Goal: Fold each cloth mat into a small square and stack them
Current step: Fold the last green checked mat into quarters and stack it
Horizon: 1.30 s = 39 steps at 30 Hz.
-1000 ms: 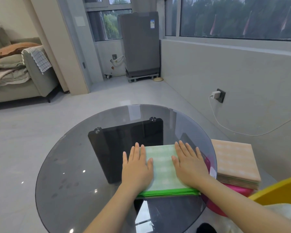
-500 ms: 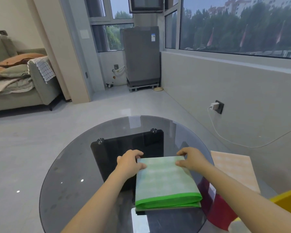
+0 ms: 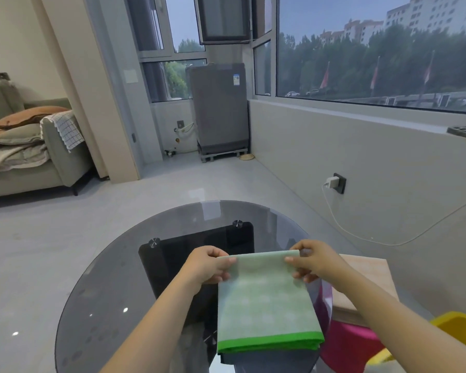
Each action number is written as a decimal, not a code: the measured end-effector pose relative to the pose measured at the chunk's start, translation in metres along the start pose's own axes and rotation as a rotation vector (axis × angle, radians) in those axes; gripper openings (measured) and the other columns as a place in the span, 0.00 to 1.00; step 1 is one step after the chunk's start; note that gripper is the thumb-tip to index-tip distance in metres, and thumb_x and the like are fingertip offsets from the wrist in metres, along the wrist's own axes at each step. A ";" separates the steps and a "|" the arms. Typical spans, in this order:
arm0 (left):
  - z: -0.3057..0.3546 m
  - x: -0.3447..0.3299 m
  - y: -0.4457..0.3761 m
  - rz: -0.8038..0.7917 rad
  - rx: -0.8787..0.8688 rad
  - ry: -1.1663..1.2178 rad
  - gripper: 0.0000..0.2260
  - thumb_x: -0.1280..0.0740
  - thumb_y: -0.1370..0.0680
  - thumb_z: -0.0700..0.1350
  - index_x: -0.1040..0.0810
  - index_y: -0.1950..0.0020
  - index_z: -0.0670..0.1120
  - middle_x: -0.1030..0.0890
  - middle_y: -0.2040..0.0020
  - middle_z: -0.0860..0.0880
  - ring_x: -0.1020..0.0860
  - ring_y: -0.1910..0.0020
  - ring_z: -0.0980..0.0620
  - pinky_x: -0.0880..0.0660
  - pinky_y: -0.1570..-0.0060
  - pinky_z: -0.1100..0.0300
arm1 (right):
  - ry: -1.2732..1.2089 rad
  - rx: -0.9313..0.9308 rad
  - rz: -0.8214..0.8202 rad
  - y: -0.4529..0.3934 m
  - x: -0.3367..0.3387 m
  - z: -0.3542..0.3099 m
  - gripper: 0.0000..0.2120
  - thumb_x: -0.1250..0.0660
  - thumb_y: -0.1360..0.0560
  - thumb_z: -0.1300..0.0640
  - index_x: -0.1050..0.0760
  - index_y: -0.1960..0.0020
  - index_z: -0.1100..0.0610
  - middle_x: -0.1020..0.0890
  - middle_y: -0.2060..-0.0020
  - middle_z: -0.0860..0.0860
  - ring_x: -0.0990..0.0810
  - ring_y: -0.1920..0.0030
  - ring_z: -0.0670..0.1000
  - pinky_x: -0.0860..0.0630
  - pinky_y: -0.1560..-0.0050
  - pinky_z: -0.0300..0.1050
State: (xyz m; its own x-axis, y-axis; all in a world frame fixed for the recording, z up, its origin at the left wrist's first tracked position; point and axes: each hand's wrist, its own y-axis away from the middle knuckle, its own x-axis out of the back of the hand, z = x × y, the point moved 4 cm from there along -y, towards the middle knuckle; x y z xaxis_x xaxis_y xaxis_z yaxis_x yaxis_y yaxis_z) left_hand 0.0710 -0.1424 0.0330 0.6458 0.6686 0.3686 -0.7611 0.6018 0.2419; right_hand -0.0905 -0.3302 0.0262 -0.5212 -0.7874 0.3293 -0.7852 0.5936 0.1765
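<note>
Head-worn view, forward and down

A second ago both palms lay flat on the green mat; now the left hand and right hand pinch its far corners — the far edge lifted, near fold low at lower centre.

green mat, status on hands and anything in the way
Left hand and right hand each pinch a far corner. Green mat folded, far edge raised. Orange stack sits right; nothing blocking.
</note>
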 end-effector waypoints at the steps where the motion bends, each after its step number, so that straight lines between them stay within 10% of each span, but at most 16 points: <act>1: 0.008 -0.002 0.004 0.015 -0.025 0.060 0.09 0.26 0.29 0.46 0.20 0.55 0.42 0.16 0.58 0.44 0.17 0.64 0.52 0.22 0.66 0.64 | -0.050 0.021 0.011 0.006 0.007 -0.003 0.09 0.28 0.28 0.58 0.23 0.51 0.62 0.18 0.63 0.56 0.18 0.68 0.51 0.22 0.70 0.41; 14: 0.098 -0.111 0.033 0.133 -0.388 0.248 0.03 0.25 0.31 0.49 0.16 0.61 0.50 0.16 0.64 0.52 0.18 0.58 0.51 0.21 0.53 0.57 | -0.117 0.208 0.363 0.062 0.137 -0.008 0.03 0.28 0.30 0.56 0.18 0.61 0.54 0.15 0.63 0.53 0.17 0.59 0.52 0.21 0.53 0.43; 20: 0.098 -0.199 0.014 0.042 -0.344 0.311 0.02 0.27 0.28 0.43 0.17 0.57 0.48 0.17 0.59 0.50 0.21 0.57 0.54 0.28 0.63 0.71 | 0.060 0.200 0.491 0.068 0.192 0.043 0.03 0.26 0.32 0.55 0.18 0.60 0.48 0.16 0.60 0.50 0.20 0.58 0.48 0.25 0.53 0.44; 27: 0.078 -0.292 -0.030 0.050 -0.235 0.276 0.04 0.30 0.26 0.41 0.19 0.52 0.48 0.19 0.53 0.51 0.22 0.50 0.53 0.26 0.50 0.62 | 0.043 0.079 0.525 0.039 0.233 0.115 0.03 0.27 0.30 0.54 0.18 0.60 0.46 0.16 0.60 0.44 0.18 0.54 0.45 0.23 0.49 0.44; 39: -0.002 -0.377 -0.089 0.291 -0.259 0.139 0.25 0.42 0.25 0.28 0.28 0.33 0.49 0.32 0.32 0.51 0.35 0.31 0.51 0.36 0.33 0.57 | 0.045 0.097 0.637 -0.034 0.197 0.229 0.14 0.29 0.29 0.64 0.21 0.55 0.44 0.20 0.53 0.43 0.24 0.50 0.34 0.32 0.52 0.23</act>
State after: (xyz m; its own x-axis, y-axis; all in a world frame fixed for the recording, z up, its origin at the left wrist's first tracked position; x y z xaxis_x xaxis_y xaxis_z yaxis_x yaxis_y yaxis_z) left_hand -0.1046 -0.4475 -0.1293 0.4214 0.8689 0.2595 -0.8843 0.4572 -0.0945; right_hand -0.2436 -0.5436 -0.1275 -0.8823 -0.2762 0.3811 -0.3542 0.9229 -0.1509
